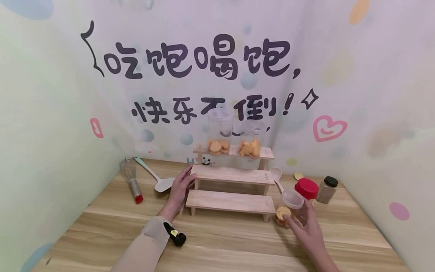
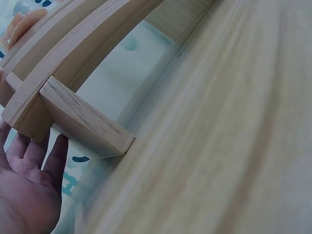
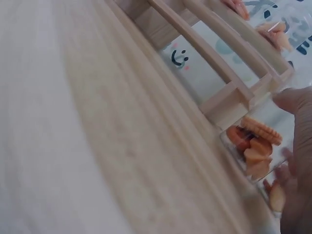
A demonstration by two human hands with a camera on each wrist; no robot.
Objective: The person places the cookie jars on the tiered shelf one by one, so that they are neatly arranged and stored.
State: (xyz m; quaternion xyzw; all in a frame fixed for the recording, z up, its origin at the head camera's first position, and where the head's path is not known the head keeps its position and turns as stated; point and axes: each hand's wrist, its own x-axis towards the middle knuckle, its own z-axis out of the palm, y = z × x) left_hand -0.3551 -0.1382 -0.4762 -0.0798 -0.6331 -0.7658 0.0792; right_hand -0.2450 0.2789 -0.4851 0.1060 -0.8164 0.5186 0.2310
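A pale wooden three-step stand point(image 1: 231, 200) stands on the table in the head view. My left hand point(image 1: 180, 189) grips the left end of its middle step; in the left wrist view several fingers point(image 2: 57, 158) reach behind the wood. With my right hand point(image 1: 310, 228) I hold a clear jar point(image 1: 293, 199) of biscuits beside the stand's right end, thumb on the near side. Orange-brown biscuits point(image 3: 258, 151) show through its wall in the right wrist view. Two more clear jars, a taller one point(image 1: 220, 128) and a shorter one point(image 1: 252, 139), stand on the top step with biscuits inside.
A red-lidded jar point(image 1: 306, 189) stands just behind my right hand, with a black-capped jar point(image 1: 327, 190) farther right. A spoon point(image 1: 276, 177) lies by the stand. On the left lie a whisk point(image 1: 132, 181) and a white spatula point(image 1: 164, 185). A printed wall hanging point(image 1: 163, 22) closes off the back.
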